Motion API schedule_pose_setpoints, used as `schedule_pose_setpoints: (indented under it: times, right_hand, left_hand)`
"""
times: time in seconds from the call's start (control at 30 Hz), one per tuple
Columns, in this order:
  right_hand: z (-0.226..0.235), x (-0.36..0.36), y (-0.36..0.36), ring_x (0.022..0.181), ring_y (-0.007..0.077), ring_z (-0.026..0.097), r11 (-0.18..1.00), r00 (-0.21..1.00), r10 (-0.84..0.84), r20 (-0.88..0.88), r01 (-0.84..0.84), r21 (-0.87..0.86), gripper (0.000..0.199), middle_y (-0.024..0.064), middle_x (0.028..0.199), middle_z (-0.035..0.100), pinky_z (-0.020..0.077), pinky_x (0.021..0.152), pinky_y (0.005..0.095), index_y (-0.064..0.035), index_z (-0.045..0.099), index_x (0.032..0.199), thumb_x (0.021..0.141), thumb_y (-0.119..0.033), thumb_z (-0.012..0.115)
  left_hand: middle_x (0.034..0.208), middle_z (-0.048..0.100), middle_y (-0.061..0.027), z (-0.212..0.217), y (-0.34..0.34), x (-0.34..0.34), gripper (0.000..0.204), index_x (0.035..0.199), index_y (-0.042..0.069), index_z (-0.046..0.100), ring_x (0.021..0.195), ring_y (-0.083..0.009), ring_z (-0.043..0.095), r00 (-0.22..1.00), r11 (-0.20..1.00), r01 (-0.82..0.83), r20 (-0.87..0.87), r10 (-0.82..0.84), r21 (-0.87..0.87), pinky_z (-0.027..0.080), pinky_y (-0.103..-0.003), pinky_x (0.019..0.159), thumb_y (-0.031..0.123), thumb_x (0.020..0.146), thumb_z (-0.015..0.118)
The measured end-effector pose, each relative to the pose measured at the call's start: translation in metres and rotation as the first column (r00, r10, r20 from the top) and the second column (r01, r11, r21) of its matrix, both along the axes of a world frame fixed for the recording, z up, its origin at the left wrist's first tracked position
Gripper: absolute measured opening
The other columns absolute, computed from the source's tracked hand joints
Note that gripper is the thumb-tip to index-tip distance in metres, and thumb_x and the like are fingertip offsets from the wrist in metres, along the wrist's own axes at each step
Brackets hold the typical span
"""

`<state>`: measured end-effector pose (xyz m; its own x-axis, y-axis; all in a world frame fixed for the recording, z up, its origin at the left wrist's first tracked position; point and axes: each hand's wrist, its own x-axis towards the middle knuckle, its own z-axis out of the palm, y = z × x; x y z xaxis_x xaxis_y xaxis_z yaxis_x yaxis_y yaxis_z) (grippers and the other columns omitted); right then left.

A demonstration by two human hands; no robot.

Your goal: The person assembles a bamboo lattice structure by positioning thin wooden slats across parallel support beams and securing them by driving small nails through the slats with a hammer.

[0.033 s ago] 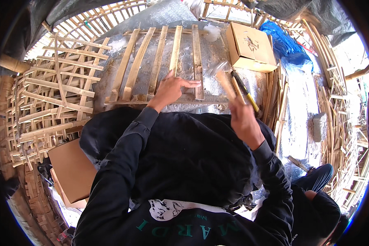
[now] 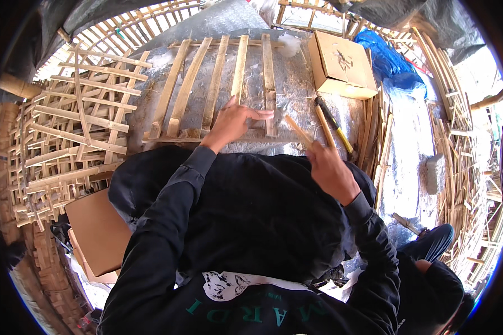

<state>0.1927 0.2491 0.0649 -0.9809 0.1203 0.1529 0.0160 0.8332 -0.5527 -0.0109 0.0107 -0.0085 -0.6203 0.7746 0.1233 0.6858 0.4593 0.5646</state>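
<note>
My right hand grips the wooden handle of a hammer. The hammer's blurred head is beside the lower part of a bamboo slat, close to my left fingertips. My left hand reaches across with thumb and forefinger pressed together at that slat; whatever is between them is too small to make out. Its other fingers rest by the lower end of the neighbouring slat. Several slats lie side by side across a bamboo crosspiece near my lap and another at the far end.
A woven bamboo lattice lies to the left. Right of the hammer are a yellow-and-black tool, bamboo strips and a cardboard box. Blue plastic sits behind. Another cardboard box stands lower left. Another person's sleeve shows lower right.
My right hand has swung the hammer down and to the left, bringing its head beside my left fingertips. My left hand and the slats stay where they were.
</note>
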Motion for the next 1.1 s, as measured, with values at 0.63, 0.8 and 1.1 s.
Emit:
schedule_pose_setpoints:
  times: [0.63, 0.8, 1.1]
  right_hand:
    - [0.048, -0.006, -0.016, 0.075, 0.0559, 0.060, 0.999, 0.998, -0.048, -0.036, 0.048, -0.004, 0.020, 0.0326, 0.080, 0.063, 0.0453, 0.071, 0.0637, 0.0013, 0.055, 0.107, 0.109, -0.018, 0.061]
    - [0.021, 0.003, -0.021, 0.081, 0.0530, 0.060, 0.997, 0.998, -0.040, -0.043, 0.043, 0.066, 0.020, 0.0301, 0.084, 0.064, 0.0470, 0.071, 0.0594, 0.0005, 0.055, 0.110, 0.108, -0.018, 0.063]
    - [0.044, -0.007, -0.014, 0.077, 0.0510, 0.058, 0.991, 0.976, -0.101, -0.193, 0.116, 0.068, 0.025, 0.0278, 0.089, 0.066, 0.0471, 0.076, 0.0611, 0.0017, 0.059, 0.118, 0.108, -0.021, 0.063]
  left_hand:
    - [0.126, 0.079, -0.0024, 0.009, 0.003, 0.005, 0.073, 0.124, 0.025, 0.082, 0.112, -0.0282, 0.073, 0.999, 1.000, -0.023, 0.028, 0.022, 0.016, 0.021, -0.059, 0.135, -0.018, 0.077, 0.046]
    - [0.132, 0.076, 0.0058, 0.006, -0.002, 0.003, 0.075, 0.125, 0.031, 0.081, 0.115, -0.0262, 0.073, 0.999, 0.999, -0.028, 0.031, 0.029, -0.021, 0.021, -0.057, 0.135, -0.018, 0.079, 0.047]
    - [0.136, 0.074, 0.0117, 0.002, 0.002, 0.001, 0.080, 0.125, 0.040, 0.080, 0.110, -0.0240, 0.075, 1.000, 1.000, -0.019, 0.009, 0.019, -0.014, 0.022, -0.056, 0.136, -0.019, 0.081, 0.049]
